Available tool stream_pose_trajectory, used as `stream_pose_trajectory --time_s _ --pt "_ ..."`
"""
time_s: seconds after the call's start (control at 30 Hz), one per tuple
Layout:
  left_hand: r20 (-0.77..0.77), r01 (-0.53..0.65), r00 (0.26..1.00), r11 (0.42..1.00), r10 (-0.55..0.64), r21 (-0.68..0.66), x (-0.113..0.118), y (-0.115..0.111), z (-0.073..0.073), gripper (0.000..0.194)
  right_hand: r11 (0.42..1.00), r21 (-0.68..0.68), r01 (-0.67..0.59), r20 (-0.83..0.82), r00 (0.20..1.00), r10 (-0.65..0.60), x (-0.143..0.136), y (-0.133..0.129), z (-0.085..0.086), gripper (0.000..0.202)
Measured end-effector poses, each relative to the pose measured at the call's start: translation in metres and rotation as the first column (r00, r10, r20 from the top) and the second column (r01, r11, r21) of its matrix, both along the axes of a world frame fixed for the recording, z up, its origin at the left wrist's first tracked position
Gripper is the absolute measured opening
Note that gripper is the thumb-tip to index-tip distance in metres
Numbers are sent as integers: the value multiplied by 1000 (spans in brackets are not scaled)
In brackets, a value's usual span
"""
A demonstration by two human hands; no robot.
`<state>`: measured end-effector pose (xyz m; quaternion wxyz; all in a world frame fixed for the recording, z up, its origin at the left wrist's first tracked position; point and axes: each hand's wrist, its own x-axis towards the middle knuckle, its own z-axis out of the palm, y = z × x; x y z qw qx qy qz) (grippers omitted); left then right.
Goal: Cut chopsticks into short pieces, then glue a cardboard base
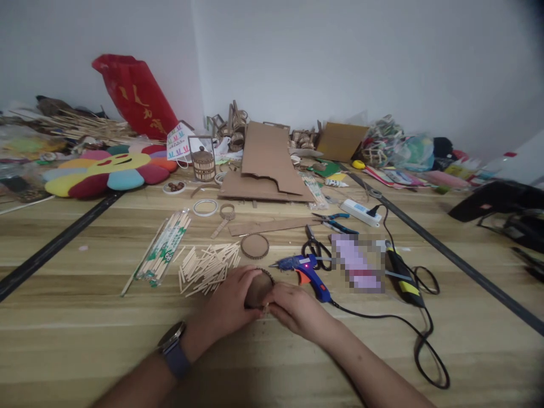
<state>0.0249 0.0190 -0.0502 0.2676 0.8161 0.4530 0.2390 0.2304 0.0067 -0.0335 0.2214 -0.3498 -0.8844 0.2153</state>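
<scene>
A round brown disc with a dark rim (258, 290) is between my hands near the front of the table. My left hand (232, 297) curves around its left side, fingers closed on it. At its lower right edge, my right hand (297, 309) pinches something small and pale, too hidden to make out. Just beyond lies a second round disc (255, 246) with a dark rim. A pile of short wooden sticks (208, 269) lies behind my left hand. The blue glue gun (308, 272) rests to the right, its nozzle pointing left.
Black scissors (317, 249), blue-handled pliers (338, 222) and a corded black-and-yellow tool (403, 277) lie to the right. Bagged sticks (164, 246) lie left. Cardboard sheets (270, 158), a flower cushion (114, 170) and a white power strip (360, 212) are farther back.
</scene>
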Motion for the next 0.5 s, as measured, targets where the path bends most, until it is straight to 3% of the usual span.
stream_pose_trajectory --time_s 0.5 --pt "4 4 1000 1000 -4 9 1 0 3 62 1000 -7 -2 37 999 3 -2 -2 2 11"
